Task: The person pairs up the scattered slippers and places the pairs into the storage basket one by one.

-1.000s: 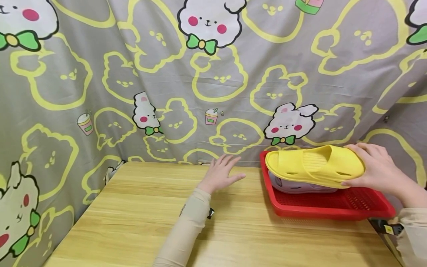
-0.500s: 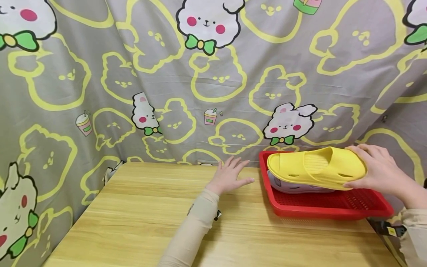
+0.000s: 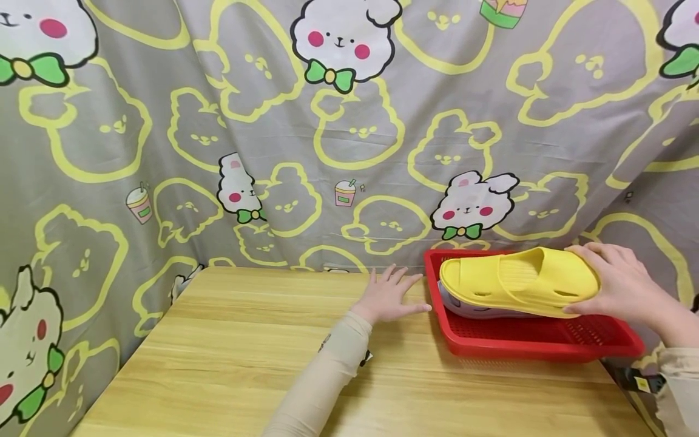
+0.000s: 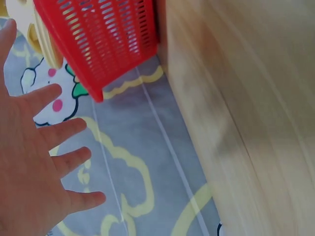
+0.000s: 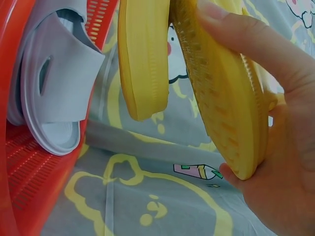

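Note:
My right hand [image 3: 619,282] grips a yellow slipper [image 3: 519,279] by one end, over the red basket [image 3: 540,349]. In the right wrist view the fingers and thumb hold the yellow slipper [image 5: 226,108] with its ribbed sole showing. A second yellow slipper [image 5: 142,64] appears beside it there; in the head view it is hidden. Pale grey slippers [image 5: 59,73] lie in the basket, mostly covered by the yellow one in the head view. My left hand [image 3: 388,297] is held with fingers spread, thumb tip close to the basket's left rim, holding nothing.
The basket stands at the right rear of a wooden table [image 3: 246,340]. Behind the table hangs a grey curtain [image 3: 306,139] printed with cartoon animals, close to the table's back edge. The table's right edge runs just beyond the basket.
My left hand has moved right, towards the basket, with its fingers still spread. The right hand has lowered the yellow slipper slightly.

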The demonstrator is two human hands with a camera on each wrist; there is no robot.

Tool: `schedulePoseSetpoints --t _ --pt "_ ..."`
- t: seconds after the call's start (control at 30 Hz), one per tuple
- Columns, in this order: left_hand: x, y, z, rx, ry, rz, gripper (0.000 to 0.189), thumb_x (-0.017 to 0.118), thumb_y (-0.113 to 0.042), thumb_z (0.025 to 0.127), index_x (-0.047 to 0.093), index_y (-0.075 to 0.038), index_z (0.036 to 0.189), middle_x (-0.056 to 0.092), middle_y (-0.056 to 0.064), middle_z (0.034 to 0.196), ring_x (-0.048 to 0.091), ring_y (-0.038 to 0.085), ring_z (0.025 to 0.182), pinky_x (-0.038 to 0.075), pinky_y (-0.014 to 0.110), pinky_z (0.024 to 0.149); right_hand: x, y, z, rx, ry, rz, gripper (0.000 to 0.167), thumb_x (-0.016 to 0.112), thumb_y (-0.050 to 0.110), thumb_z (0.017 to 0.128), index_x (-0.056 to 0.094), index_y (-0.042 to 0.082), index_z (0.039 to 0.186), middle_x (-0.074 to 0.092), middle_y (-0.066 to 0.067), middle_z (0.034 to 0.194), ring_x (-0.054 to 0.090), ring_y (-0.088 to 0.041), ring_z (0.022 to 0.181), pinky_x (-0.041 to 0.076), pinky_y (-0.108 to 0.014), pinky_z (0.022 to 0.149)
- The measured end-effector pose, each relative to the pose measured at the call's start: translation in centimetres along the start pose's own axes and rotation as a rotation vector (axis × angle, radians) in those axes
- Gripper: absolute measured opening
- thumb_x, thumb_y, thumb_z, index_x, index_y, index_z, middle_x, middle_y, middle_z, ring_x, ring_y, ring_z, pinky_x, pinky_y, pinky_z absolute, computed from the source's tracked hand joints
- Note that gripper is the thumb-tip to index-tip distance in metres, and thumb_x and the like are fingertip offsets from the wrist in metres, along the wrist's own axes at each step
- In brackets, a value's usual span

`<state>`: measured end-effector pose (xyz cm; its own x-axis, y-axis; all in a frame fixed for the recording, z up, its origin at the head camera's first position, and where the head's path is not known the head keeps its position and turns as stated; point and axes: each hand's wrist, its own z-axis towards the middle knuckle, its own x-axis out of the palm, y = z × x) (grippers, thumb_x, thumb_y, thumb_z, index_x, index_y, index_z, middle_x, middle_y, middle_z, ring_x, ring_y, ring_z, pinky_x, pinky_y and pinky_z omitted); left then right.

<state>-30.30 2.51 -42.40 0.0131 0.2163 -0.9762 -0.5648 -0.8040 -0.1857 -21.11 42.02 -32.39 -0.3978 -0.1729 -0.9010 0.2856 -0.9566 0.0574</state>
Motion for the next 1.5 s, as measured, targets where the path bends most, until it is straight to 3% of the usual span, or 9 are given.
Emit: schedulePoseSetpoints --t 0.3,0.73,1.07,1.37,1.5 --pt "0.6 -0.8 0.5 0.011 0.011 -0.028 0.078 0.035 -0.083 0.083 0.027 -0.045 0.151 0.029 0.0 0.161 0.017 0.031 0.151 0.012 0.068 0.116 0.0 -0.2 -0.2 0.021 0.016 -0.02 0.116 0.097 0.041 0.038 0.041 0.004 0.133 0.038 -0.031 0.124 0.026 -0.055 0.115 0.026 -0.067 0.082" --pt "1.3 -1.0 1.2 -0.007 0.036 0.007 0.08 0.034 -0.085 0.082 0.019 -0.049 0.152 0.023 -0.002 0.163 0.015 0.028 0.152 0.014 0.066 0.116 0.0 -0.3 0.1 -0.011 0.037 -0.019 0.114 0.097 0.043 0.037 0.045 0.004 0.131 0.043 -0.027 0.123 0.029 -0.053 0.113 0.027 -0.065 0.083" --pt "1.7 -1.0 1.0 -0.01 0.042 -0.022 0.081 0.033 -0.084 0.083 0.017 -0.047 0.152 0.023 -0.001 0.163 0.016 0.029 0.152 0.016 0.067 0.116 0.2 -0.7 0.1 -0.052 0.087 -0.032 0.113 0.096 0.044 0.038 0.046 0.002 0.131 0.045 -0.028 0.123 0.034 -0.049 0.11 0.03 -0.063 0.083" --pt "1.7 -1.2 0.9 -0.024 0.041 -0.032 0.08 0.033 -0.085 0.082 0.016 -0.05 0.152 0.023 -0.002 0.163 0.015 0.028 0.152 0.016 0.066 0.116 0.8 -0.8 0.1 -0.063 0.125 -0.021 0.116 0.096 0.046 0.038 0.046 0.003 0.134 0.047 -0.026 0.123 0.036 -0.047 0.11 0.029 -0.072 0.086" --pt "1.9 -1.2 0.9 -0.025 0.045 -0.032 0.08 0.033 -0.085 0.082 0.014 -0.051 0.152 0.023 -0.002 0.163 0.015 0.028 0.152 0.015 0.066 0.116 1.1 -0.5 0.1 -0.085 0.117 -0.026 0.114 0.096 0.047 0.037 0.048 0.004 0.131 0.049 -0.024 0.121 0.038 -0.044 0.109 0.033 -0.065 0.084"
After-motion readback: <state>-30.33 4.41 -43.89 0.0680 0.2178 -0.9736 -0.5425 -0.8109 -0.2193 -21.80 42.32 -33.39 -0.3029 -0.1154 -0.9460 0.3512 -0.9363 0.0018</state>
